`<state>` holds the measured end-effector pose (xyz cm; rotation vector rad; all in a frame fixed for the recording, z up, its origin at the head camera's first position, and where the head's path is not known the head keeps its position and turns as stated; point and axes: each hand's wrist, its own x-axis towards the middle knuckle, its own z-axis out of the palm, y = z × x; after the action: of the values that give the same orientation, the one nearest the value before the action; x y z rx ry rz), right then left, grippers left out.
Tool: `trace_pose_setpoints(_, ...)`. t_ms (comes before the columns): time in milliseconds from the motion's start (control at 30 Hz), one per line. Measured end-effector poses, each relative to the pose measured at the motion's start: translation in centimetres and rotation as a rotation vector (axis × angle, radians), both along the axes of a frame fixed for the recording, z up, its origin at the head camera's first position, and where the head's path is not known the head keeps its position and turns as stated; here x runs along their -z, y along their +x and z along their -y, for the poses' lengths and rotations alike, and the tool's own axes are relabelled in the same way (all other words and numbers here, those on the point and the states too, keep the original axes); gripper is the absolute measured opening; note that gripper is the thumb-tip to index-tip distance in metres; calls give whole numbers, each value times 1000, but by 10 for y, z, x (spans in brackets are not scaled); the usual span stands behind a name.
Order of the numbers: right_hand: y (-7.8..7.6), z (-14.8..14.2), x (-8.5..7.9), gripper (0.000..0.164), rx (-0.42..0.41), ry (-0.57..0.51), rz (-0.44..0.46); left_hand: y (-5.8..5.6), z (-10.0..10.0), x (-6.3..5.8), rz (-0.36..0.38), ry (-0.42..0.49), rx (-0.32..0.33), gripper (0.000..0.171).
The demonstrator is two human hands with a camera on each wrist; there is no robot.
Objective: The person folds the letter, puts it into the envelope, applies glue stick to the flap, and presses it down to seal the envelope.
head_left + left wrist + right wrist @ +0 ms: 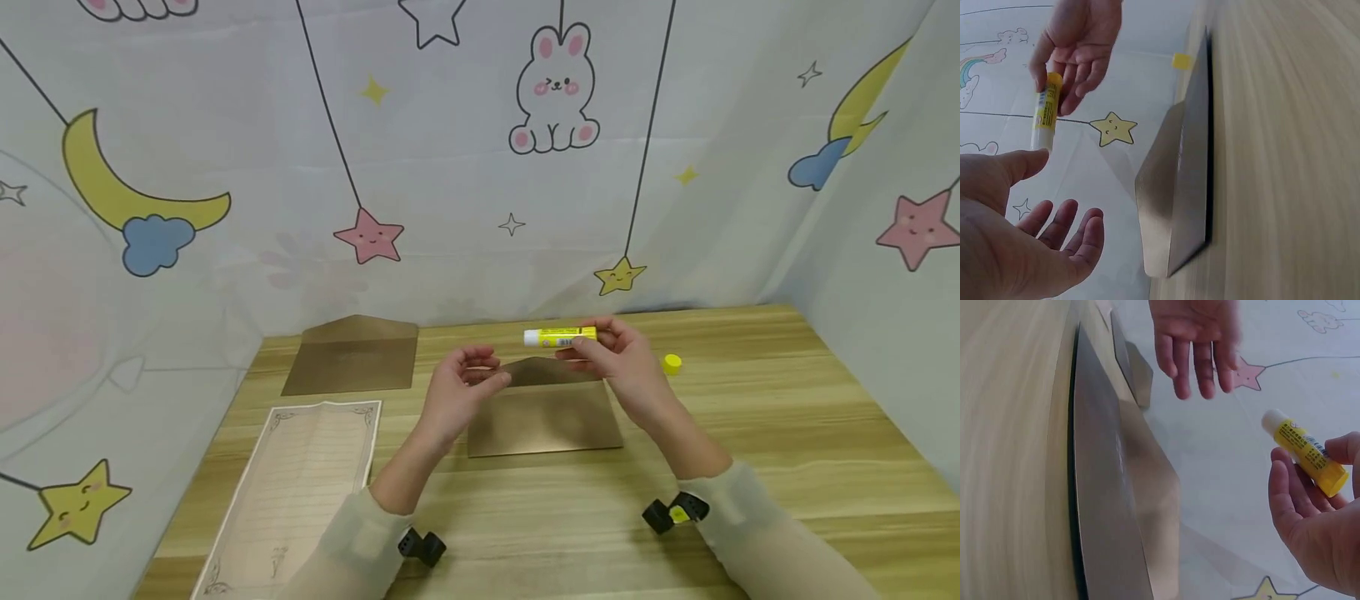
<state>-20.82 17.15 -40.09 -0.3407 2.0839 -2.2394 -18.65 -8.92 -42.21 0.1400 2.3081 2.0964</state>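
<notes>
A yellow glue stick (558, 337) with a white end is held level by my right hand (626, 367), pinched between thumb and fingers above the table. Its white end points left, toward my left hand (459, 396), which hangs with loosely bent fingers and nothing in it. Below both hands lies a brown envelope (545, 419), its pointed flap (536, 369) spread toward the back. In the right wrist view the glue stick (1304, 450) rests across the fingers with the thumb on top. A small yellow cap (672, 364) sits on the table to the right of my right hand.
A second brown envelope (360, 362), flap up, lies at the back left of the wooden table (757, 400). In front of it is a lined sheet of letter paper (307, 475) with ornate corners, partly under my left sleeve. A printed curtain (450, 150) hangs behind the table.
</notes>
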Motion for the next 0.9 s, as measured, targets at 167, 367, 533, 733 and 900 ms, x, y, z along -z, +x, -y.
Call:
trace_pose_setpoints(167, -1, -17, -3, 35, 47, 117, -79, -2, 11, 6, -195, -383, 86, 51)
trace_pose_setpoints(367, 1, -31, -4, 37, 80, 242, -137, -5, 21, 10, -416, -853, 254, 59)
trace_pose_setpoints(533, 5, -36, -2, 33, 81, 324, -195, -5, 20, 16, -442, -1061, 404, 70)
trace_pose_setpoints(733, 10, -36, 1, 33, 67, 417, -258, -5, 18, 20, -385, -1162, 521, 75)
trace_pose_setpoints(900, 13, -34, 4, 38, 37, 503, -320, -6, 18, 21, -318, -1162, 599, 76)
